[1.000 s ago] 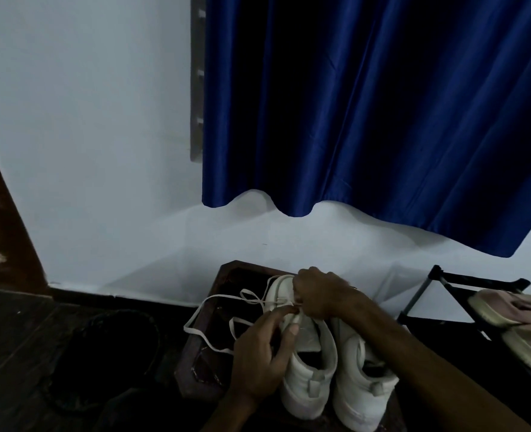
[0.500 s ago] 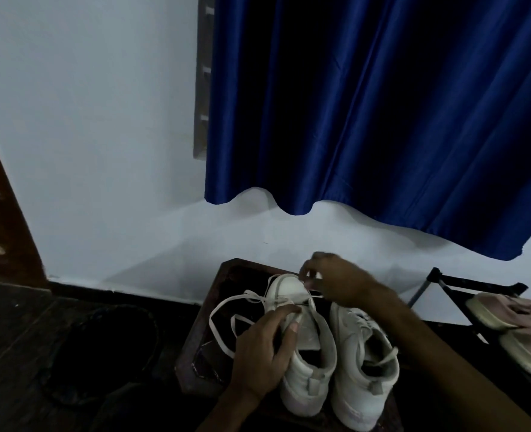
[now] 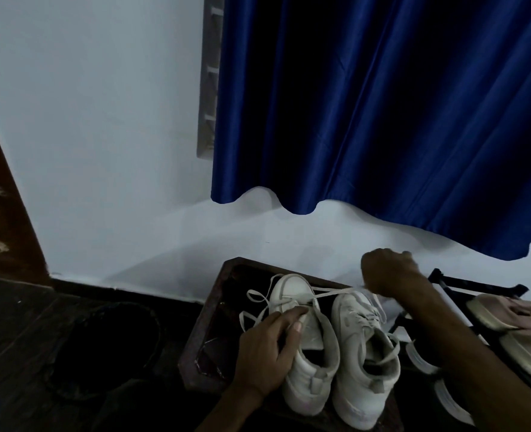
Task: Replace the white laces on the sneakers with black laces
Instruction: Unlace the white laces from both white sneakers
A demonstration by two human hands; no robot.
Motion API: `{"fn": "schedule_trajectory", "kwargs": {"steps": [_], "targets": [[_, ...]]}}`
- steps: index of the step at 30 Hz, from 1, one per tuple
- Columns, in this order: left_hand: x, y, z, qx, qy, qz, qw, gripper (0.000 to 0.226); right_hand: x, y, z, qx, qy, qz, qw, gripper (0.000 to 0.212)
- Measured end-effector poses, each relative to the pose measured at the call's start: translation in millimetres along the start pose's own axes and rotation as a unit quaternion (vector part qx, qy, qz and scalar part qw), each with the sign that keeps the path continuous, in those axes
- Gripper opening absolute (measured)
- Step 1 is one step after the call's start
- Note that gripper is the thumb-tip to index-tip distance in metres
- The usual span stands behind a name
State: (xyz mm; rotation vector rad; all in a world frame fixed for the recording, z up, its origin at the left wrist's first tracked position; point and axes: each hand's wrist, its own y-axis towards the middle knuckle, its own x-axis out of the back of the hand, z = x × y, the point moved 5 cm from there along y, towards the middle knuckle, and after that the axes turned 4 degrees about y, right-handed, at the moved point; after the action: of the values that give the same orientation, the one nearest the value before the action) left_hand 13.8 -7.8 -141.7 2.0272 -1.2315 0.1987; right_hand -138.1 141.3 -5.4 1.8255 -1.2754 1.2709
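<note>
Two white sneakers stand side by side, toes away from me, on a dark wooden stool [image 3: 209,332]. My left hand [image 3: 267,347] grips the left sneaker [image 3: 307,353] at its side near the tongue. Its white lace [image 3: 329,295] runs taut from the eyelets up and right to my right hand [image 3: 389,272], which pinches the lace end above the toe of the right sneaker [image 3: 364,363]. Loose loops of the same lace lie to the left of the toe. The right sneaker keeps its white lace threaded. No black laces are in view.
A black metal shoe rack [image 3: 476,285] at the right holds pinkish sneakers [image 3: 516,319] and other white shoes [image 3: 420,357] lower down. A dark round basket [image 3: 108,347] sits on the floor to the left. A white wall and a blue curtain [image 3: 382,120] are behind.
My right hand moved from the left sneaker's toe up and to the right, drawing the white lace out taut. My left hand stayed on the left sneaker.
</note>
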Motion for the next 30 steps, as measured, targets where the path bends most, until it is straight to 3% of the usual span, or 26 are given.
{"fn": "schedule_trajectory", "kwargs": {"steps": [3, 5, 11, 14, 18, 20, 23, 27, 30], "targets": [[-0.5, 0.1, 0.1, -0.001, 0.004, -0.002, 1.0, 0.035, -3.2, 4.7, 33.9, 0.109, 0.168, -0.02, 0.98, 0.022], [-0.5, -0.8, -0.8, 0.0, 0.011, -0.003, 1.0, 0.035, -7.8, 4.7, 65.2, 0.166, 0.24, 0.016, 0.956, 0.021], [3.3, -1.4, -0.5, 0.006, 0.014, -0.005, 1.0, 0.037, -18.0, 4.4, 94.9, 0.171, 0.065, -0.037, 0.982, 0.025], [2.5, -0.2, -1.0, 0.002, 0.017, 0.0, 1.0, 0.038, -6.0, 9.8, 53.1, 0.091, -0.01, -0.06, 0.994, 0.03], [-0.1, -1.5, -0.5, 0.003, 0.015, 0.006, 1.0, 0.039, 0.4, 9.6, 5.6, -0.013, 0.004, -0.077, 0.997, 0.025], [-0.2, -0.4, -0.4, 0.005, 0.01, 0.007, 1.0, 0.038, -4.2, 9.4, 21.3, 0.042, 0.104, -0.025, 0.993, 0.026], [-0.6, 0.5, -0.7, 0.007, 0.007, 0.009, 1.0, 0.039, -11.5, 3.8, 70.5, 0.16, 0.237, 0.022, 0.958, 0.03], [0.8, -1.2, -0.9, 0.013, 0.006, 0.007, 1.0, 0.039, -26.7, 5.5, 100.1, 0.19, 0.183, -0.005, 0.965, 0.013], [1.8, -1.5, -1.7, 0.013, 0.006, 0.008, 1.0, 0.039, -27.1, 7.2, 97.7, 0.194, 0.07, -0.043, 0.978, 0.02]]}}
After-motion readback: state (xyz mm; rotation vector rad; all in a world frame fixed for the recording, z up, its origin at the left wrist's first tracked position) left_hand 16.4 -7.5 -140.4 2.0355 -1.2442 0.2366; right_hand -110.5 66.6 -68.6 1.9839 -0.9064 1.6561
